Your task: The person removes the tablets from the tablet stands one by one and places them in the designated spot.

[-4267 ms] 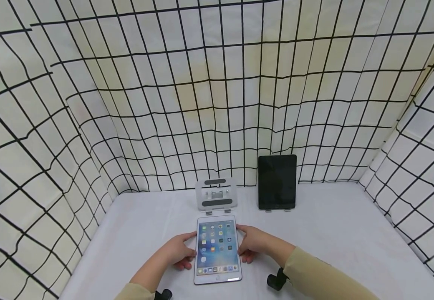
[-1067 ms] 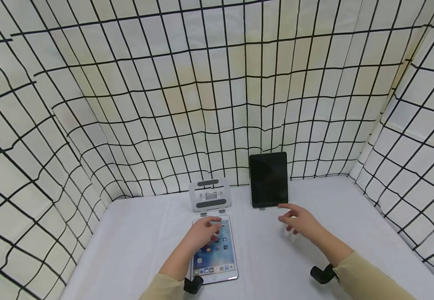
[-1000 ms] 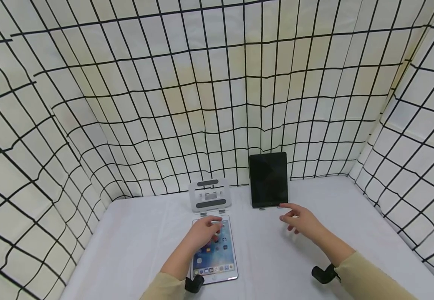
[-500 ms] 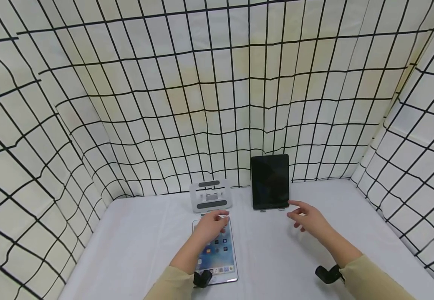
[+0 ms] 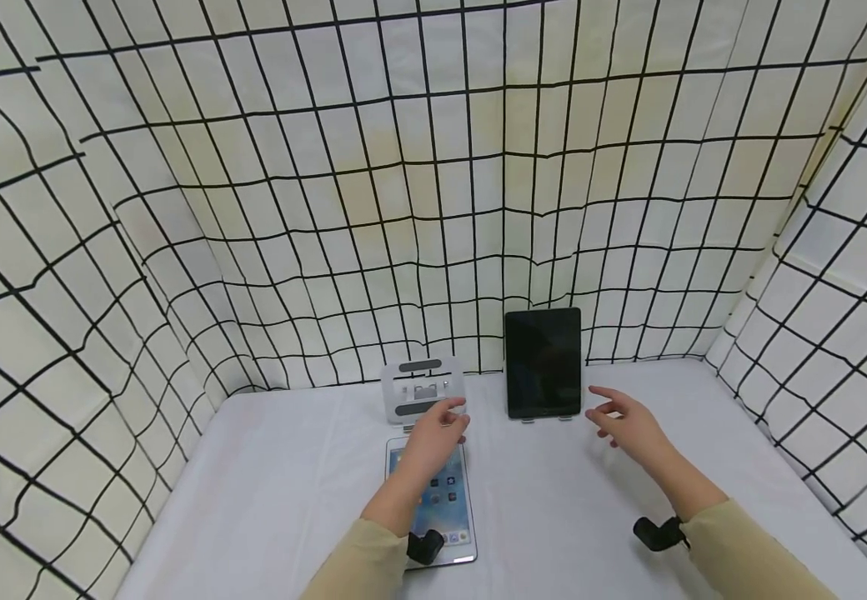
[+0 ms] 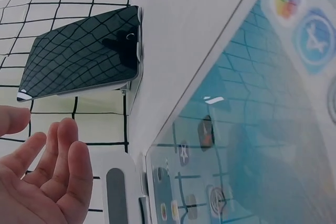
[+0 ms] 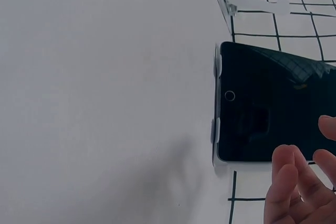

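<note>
A white-framed tablet (image 5: pixel 444 508) lies face up, its screen lit with rows of app icons. Over its top end hovers my left hand (image 5: pixel 433 437), fingers loosely bent and holding nothing, its fingertips overlapping the lower part of a grey tablet stand (image 5: pixel 396 392). My right hand (image 5: pixel 634 429) is raised just right of a second tablet (image 5: pixel 543 362), dark-screened and propped upright on a stand. The right wrist view puts the right-hand fingers (image 7: pixel 283 192) at the dark tablet's side edge, with nothing between them. In the left wrist view, the left-hand fingers (image 6: pixel 63 171) are spread and relaxed.
A white cloth covers the table (image 5: pixel 268 492). White walls with a black grid (image 5: pixel 373 208) rise behind the stands and on both sides. Each wrist carries a small black camera (image 5: pixel 657 533).
Earlier both hands held the lit tablet's sides; they have since let go. The left hand rose over its top end toward the bare stand; the right moved up and right, beside the dark tablet.
</note>
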Available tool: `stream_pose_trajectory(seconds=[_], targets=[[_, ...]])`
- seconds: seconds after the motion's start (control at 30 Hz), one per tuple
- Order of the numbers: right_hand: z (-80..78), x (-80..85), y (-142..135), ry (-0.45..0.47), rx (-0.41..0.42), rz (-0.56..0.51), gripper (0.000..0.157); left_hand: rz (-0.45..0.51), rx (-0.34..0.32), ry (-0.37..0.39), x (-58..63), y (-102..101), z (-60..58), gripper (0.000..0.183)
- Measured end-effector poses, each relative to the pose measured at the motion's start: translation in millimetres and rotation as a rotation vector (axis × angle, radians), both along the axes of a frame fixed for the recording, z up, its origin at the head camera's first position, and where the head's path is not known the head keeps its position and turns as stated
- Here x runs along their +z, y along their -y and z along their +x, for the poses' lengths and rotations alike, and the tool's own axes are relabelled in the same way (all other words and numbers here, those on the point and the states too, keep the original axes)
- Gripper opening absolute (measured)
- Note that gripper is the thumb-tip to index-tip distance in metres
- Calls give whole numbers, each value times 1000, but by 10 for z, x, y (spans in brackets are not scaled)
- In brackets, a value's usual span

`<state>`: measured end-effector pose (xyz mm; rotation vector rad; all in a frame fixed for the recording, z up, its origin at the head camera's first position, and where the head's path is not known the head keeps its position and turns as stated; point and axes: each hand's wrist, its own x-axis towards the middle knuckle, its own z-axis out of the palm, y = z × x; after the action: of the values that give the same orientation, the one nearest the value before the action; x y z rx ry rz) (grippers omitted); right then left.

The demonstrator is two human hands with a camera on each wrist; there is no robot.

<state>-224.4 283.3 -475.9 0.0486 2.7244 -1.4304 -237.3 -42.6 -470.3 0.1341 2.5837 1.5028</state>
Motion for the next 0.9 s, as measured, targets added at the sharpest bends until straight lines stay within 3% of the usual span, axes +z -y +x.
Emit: stream_pose_trajectory(seconds=[0.17,0.53,0.9], targets=[[-63,8,-39,-6,-15,17,68,12,35,-6,6,-75,-62,39],[-188,49,-53,-37,-34,0,59,57,79,-23,-32,-270,-171,35],[-333,42,-42,-57,-54,2,63,81,108,-97,-16,-466,-276,37]])
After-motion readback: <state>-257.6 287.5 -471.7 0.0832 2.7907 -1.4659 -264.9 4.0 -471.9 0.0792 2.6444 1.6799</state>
